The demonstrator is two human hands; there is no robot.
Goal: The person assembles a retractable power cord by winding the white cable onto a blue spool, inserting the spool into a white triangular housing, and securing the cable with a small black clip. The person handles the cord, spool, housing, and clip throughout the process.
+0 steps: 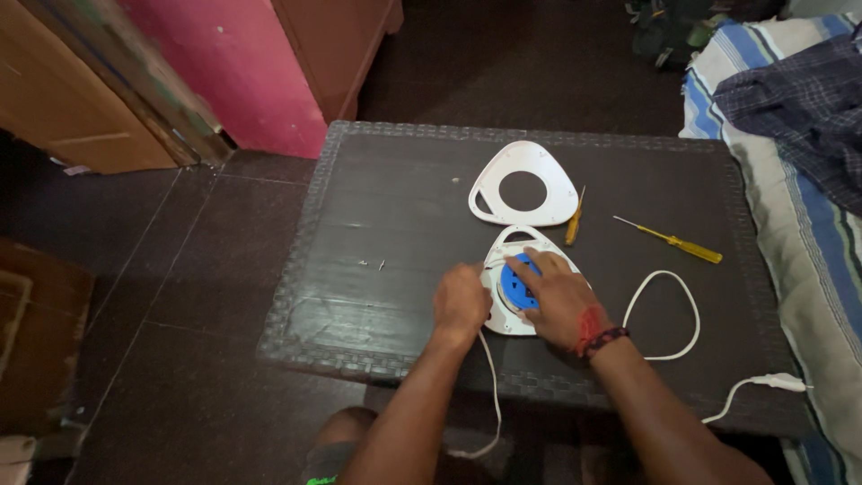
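Observation:
A white rounded-triangle extension reel base (508, 244) lies on a dark table (404, 207), with a blue round spool (519, 286) inside it. My right hand (558, 301) rests on top of the blue spool, fingers spread over it. My left hand (461, 301) is closed at the base's left edge, pinching the white cord (492, 386) where it leaves the housing. The separate white cover (523, 184) with a round hole lies just beyond the base.
Two yellow-handled screwdrivers lie on the table: a small one (575, 218) beside the cover, a longer one (673, 241) to the right. Small screws (370, 264) sit left of the base. The cord loops right (669, 314) to a plug (779, 382). A bed with blue-striped cloth (808, 224) is at right.

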